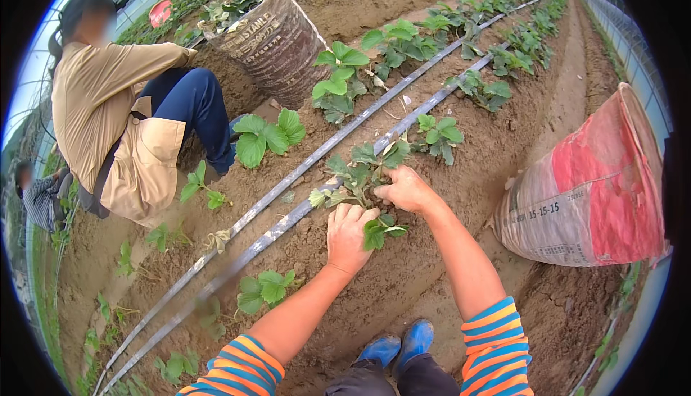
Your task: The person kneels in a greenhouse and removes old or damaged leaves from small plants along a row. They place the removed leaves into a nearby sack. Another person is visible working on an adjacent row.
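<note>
Both my hands are at a strawberry plant (359, 172) growing beside the lower drip hose (280, 223) on the soil bed. My left hand (348, 234) is at the near side of the plant's base, its fingers curled against the stems; what lies under them is hidden. On the far right side of the same plant, my right hand (405, 188) has its fingers bent among the stems, and whether they pinch one is not clear. A few green leaves (383, 231) stick out just right of my left hand. A smaller strawberry plant (440, 134) stands beyond my right hand.
A red and white woven sack (583, 191) stands at the right. Across the bed, a person (113, 110) sits by a brown sack (270, 40) with leaves at its mouth. Another person (43, 196) is farther left. A second drip hose (324, 150) runs alongside the first.
</note>
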The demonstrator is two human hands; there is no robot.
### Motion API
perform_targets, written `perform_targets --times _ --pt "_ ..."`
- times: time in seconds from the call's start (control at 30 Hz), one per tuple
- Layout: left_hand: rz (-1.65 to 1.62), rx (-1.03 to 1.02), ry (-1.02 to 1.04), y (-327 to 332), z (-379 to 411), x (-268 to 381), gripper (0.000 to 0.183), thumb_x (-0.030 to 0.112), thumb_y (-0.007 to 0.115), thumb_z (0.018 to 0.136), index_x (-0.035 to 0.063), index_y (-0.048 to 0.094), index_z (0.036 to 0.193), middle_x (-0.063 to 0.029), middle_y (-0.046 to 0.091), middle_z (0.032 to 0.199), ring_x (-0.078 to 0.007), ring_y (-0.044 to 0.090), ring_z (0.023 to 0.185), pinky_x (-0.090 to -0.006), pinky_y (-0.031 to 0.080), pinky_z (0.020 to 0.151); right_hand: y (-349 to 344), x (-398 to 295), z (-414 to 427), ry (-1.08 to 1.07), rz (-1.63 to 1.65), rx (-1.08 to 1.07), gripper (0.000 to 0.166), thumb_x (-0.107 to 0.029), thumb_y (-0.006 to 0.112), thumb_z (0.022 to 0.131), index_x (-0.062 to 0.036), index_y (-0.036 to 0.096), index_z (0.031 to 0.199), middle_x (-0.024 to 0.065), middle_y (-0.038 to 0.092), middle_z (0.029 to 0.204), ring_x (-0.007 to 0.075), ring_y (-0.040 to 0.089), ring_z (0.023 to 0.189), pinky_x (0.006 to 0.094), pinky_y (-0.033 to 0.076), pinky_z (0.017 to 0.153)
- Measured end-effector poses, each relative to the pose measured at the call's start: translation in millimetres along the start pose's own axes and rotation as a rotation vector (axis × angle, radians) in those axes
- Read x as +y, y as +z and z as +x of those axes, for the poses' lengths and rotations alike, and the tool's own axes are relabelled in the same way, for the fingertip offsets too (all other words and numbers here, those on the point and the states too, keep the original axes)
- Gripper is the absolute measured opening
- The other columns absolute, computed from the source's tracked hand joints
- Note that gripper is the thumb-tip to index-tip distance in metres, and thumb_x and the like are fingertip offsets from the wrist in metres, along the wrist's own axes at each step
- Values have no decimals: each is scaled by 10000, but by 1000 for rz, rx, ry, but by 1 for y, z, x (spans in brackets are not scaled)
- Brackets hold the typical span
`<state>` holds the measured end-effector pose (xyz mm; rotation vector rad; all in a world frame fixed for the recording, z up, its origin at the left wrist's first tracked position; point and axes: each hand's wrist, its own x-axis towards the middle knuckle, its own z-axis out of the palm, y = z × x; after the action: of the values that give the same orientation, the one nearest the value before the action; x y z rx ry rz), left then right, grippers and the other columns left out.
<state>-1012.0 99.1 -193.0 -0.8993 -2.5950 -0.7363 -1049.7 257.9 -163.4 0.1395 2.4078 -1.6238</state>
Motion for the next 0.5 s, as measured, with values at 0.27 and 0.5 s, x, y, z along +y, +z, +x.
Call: perform_targets --times 0.27,0.5 --pt "-26 22 7 4 1 5 231 161 607 629 146 599 859 -37 548 844 -246 479 826 -368 380 704 -3 -13 15 161 -175 -393 631 -362 722 604 65 542 1033 189 591 983 247 556 889 349 413 801" --pt "-12 0 33 0 1 3 253 134 610 603 148 604 856 -24 530 756 -228 486 790 -345 378 682 4 8 14 20 -107 -143 357 -220 699 649 47 599 865 142 628 812 224 547 676 338 434 655"
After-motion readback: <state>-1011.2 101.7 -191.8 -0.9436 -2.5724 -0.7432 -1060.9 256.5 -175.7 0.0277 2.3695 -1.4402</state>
